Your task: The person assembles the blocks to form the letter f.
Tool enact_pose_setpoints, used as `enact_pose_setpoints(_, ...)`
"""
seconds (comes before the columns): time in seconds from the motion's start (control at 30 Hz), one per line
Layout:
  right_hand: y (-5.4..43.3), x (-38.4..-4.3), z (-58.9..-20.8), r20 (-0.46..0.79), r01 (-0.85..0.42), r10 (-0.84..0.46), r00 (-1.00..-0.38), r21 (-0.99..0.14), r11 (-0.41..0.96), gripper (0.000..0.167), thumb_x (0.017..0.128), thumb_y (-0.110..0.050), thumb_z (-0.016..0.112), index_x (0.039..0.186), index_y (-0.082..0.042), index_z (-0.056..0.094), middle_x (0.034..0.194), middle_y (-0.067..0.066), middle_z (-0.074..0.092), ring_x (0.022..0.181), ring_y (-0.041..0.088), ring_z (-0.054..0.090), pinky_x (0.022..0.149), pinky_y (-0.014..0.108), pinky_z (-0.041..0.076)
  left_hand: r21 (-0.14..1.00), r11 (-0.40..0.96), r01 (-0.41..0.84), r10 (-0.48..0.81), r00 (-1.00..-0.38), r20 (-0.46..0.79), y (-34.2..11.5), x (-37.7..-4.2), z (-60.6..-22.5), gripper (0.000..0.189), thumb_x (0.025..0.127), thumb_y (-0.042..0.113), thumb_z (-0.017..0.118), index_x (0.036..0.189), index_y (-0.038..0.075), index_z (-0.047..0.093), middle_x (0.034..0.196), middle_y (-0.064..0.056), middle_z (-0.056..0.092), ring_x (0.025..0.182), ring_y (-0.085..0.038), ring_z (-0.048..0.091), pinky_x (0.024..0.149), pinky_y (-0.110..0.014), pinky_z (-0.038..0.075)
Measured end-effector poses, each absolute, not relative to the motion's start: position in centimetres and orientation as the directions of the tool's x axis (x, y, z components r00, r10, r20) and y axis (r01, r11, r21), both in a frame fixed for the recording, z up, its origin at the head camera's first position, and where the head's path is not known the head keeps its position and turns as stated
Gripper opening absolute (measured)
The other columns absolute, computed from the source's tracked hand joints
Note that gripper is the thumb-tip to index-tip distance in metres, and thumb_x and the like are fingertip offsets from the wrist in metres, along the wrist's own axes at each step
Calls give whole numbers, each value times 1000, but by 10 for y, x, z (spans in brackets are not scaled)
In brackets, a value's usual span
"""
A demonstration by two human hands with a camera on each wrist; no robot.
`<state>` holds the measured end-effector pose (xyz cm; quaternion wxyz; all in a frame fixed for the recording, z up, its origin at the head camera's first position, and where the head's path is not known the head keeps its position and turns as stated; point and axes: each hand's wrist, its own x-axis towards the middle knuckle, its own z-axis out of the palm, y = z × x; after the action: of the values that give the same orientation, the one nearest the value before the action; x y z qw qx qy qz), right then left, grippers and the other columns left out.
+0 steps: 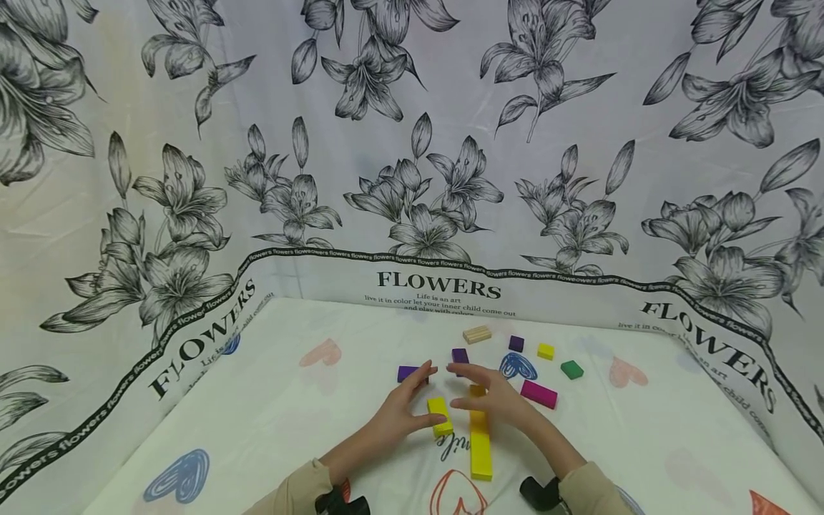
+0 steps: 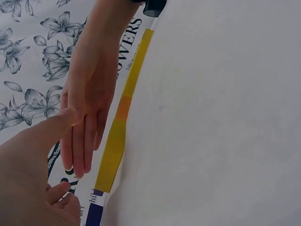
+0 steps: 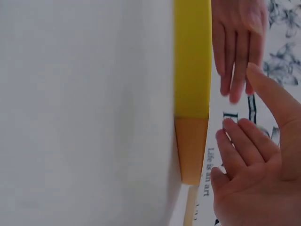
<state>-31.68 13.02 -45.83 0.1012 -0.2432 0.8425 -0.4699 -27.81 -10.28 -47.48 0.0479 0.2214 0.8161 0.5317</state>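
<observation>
My left hand (image 1: 394,413) and right hand (image 1: 496,397) face each other over the middle of the table, fingers loosely spread and holding nothing. Beside the left thumb lies a short yellow block (image 1: 438,409); whether they touch I cannot tell. Below the right hand, a long yellow block (image 1: 481,454) lies end to end with an orange block (image 1: 478,404), which that hand partly covers. A purple block (image 1: 407,373) lies behind the left fingertips, and another purple block (image 1: 459,355) is just beyond the right fingers. The right wrist view shows the yellow block (image 3: 193,61) meeting the orange block (image 3: 192,148).
Farther back are a bare wooden block (image 1: 477,335), a small purple cube (image 1: 516,343) and a yellow cube (image 1: 546,351). A green block (image 1: 571,370) and a magenta block (image 1: 538,395) lie to the right. A flower-printed curtain (image 1: 438,286) borders the white printed tablecloth (image 1: 257,408).
</observation>
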Motion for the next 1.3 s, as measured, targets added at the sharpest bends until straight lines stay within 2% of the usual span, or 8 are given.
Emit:
enact_pose_setpoints(0.1,127,-310,-457,51,-356,-567,-822,-824,441,65,84,-33,76,142,-19,51,146,-2,54,142,33,39,113,66,30,908,282,309,380,-905,190,-104,-279,-473,93,84,35,75,156,27,17,160,-1,31,149,-26,28,117,-42,32)
enact_pose_setpoints(0.3,122,-302,-460,22,-363,-626,-779,-830,423,64,83,-29,77,141,-17,52,144,-1,55,141,33,40,114,67,28,895,263,361,338,-903,265,-105,-283,-476,92,86,33,74,157,20,18,160,-9,31,149,-28,27,118,-41,28)
enact_pose_setpoints(0.53,119,-301,-464,23,-384,-632,-775,-811,441,59,84,-27,76,139,-19,55,140,-4,59,139,30,42,114,67,27,902,278,331,340,-912,230,-105,-282,-478,91,85,37,74,156,19,20,159,-6,34,148,-28,31,116,-39,31)
enact_pose_setpoints(0.8,119,-300,-464,35,-409,-640,-768,-795,447,60,83,-22,77,139,-17,55,140,-3,59,138,30,44,115,65,28,912,234,336,382,-895,232,-104,-281,-475,89,87,27,74,156,13,20,159,-14,32,147,-34,30,116,-43,31)
enact_pose_setpoints(1.03,123,-301,-460,65,-394,-570,-819,-786,476,60,83,-30,77,138,-19,56,137,-5,61,135,28,49,111,60,39,915,266,303,365,-910,195,-101,-277,-473,90,86,34,74,156,22,20,158,-5,35,147,-31,31,116,-41,32)
enact_pose_setpoints(1.1,126,-303,-458,77,-383,-535,-842,-784,489,60,83,-31,77,138,-19,56,138,-5,60,136,28,48,111,59,39,915,258,310,375,-905,201,-99,-277,-473,90,86,34,74,156,21,20,159,-6,34,147,-30,31,117,-41,31)
enact_pose_setpoints(1.3,135,-306,-450,98,-334,-453,-886,-813,477,58,83,-25,77,138,-19,56,139,-1,59,137,32,47,109,57,42,918,241,315,413,-889,197,-92,-275,-471,90,85,29,76,156,21,21,159,-6,34,148,-27,31,118,-39,30)
